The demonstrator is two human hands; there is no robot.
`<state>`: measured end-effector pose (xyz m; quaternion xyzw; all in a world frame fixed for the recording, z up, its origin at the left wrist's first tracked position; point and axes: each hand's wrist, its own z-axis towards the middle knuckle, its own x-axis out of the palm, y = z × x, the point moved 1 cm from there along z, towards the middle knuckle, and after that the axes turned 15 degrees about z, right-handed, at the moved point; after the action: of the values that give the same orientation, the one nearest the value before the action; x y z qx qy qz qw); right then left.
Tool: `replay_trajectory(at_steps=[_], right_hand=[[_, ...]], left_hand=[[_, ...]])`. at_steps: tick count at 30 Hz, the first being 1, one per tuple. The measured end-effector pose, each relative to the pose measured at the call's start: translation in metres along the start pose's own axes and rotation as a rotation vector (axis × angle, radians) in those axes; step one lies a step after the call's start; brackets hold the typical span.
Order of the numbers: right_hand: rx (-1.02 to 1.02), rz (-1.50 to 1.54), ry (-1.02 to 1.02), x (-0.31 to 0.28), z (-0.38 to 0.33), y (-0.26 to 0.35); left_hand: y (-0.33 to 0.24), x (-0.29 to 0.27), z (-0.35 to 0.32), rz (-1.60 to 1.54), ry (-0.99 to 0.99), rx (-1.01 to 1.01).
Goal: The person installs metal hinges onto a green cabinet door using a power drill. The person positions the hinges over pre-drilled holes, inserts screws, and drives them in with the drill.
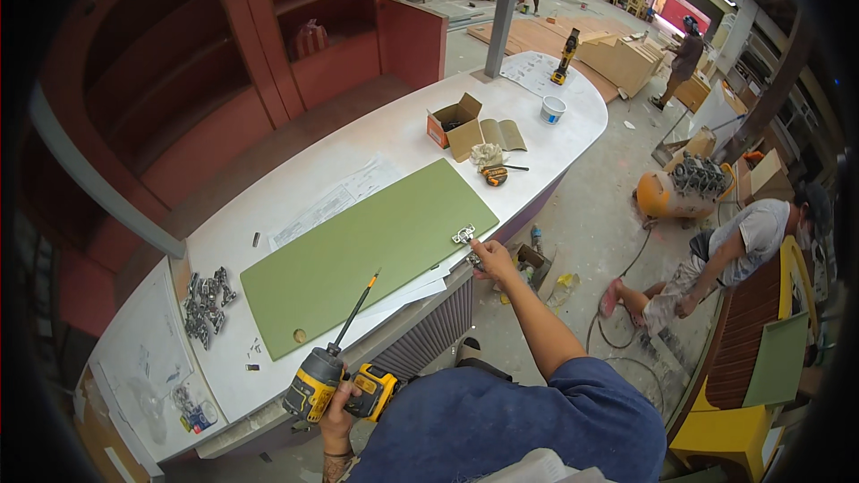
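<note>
A long green panel (376, 250) lies flat on the white worktop, a round cup hole (300, 336) near its left end. At its right end, close to the near edge, my right hand (492, 261) is closed on a metal cabinet hinge (463, 234), whose plate reaches over the panel. My left hand (336, 416) is wrapped round the grip of a yellow and black cordless driver (313, 380). Its long bit (361, 307) points up over the panel, and the tip appears to touch nothing. A heap of similar hinges (208, 300) sits left of the panel, with small screws (256, 346) nearby.
Beyond the panel are an opened cardboard box (455, 123), a tape measure (495, 176), a white tub (552, 109) and a second power tool (565, 58). Paper drawings (335, 197) lie behind. A co-worker (743, 241) bends at right near an orange compressor (671, 188).
</note>
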<state>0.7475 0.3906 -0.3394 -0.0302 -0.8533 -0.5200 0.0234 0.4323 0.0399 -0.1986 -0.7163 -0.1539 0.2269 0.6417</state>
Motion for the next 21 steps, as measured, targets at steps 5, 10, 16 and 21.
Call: replay_trajectory(at_steps=[5,10,16,21], right_hand=[[0.001,-0.007,-0.016,0.005,0.002,-0.002],[0.092,-0.068,0.005,0.003,0.003,0.012],[0.111,-0.057,-0.003,0.013,-0.007,0.021],[0.144,-0.056,0.031,0.003,-0.001,0.013]], left_hand=[[0.002,-0.004,-0.005,0.067,-0.029,0.015],[0.017,-0.019,-0.013,0.056,-0.064,0.016],[0.009,-0.036,-0.028,0.054,-0.13,-0.024],[0.024,-0.051,-0.038,0.078,-0.087,0.047]])
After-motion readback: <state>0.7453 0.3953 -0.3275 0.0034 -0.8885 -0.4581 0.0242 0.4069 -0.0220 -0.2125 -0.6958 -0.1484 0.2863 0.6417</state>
